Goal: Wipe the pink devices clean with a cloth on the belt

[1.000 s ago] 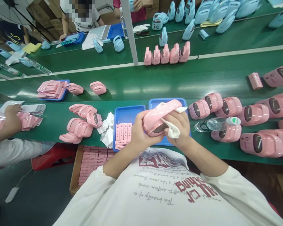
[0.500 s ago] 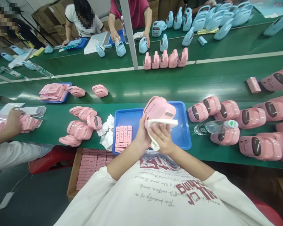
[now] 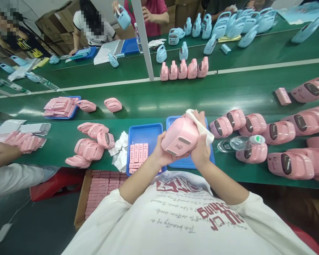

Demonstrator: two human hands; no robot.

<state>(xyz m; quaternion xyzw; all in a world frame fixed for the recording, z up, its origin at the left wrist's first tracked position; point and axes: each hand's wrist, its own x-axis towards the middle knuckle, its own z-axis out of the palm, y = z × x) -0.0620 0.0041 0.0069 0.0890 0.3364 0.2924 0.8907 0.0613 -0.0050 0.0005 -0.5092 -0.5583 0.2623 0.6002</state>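
Held over the blue trays is a glossy pink plastic device [image 3: 179, 132], tilted so a face with a grey oval slot and small print shows. My left hand [image 3: 159, 149] grips it from the left, its fingers partly hidden underneath. My right hand [image 3: 202, 150] presses a white cloth [image 3: 204, 128] against the device's right side. Beneath lie two blue trays: the left tray [image 3: 146, 132] holds several small pink bar-shaped pieces [image 3: 139, 152], while the right tray [image 3: 187, 163] sits mostly behind the device and my hands.
Several pink devices [image 3: 255, 124] stand right, around a lying water bottle [image 3: 235, 143]. More pink devices [image 3: 90, 147] and crumpled white tissue [image 3: 120, 150] lie left. A co-worker's arm [image 3: 2, 152] reaches in at far left. Blue devices [image 3: 236, 26] and people line the opposite side.
The device has been turned and lowered slightly, so its slotted face points toward me. My right hand and the cloth have moved from its front to its right side. Opposite, a person has lifted a blue device.
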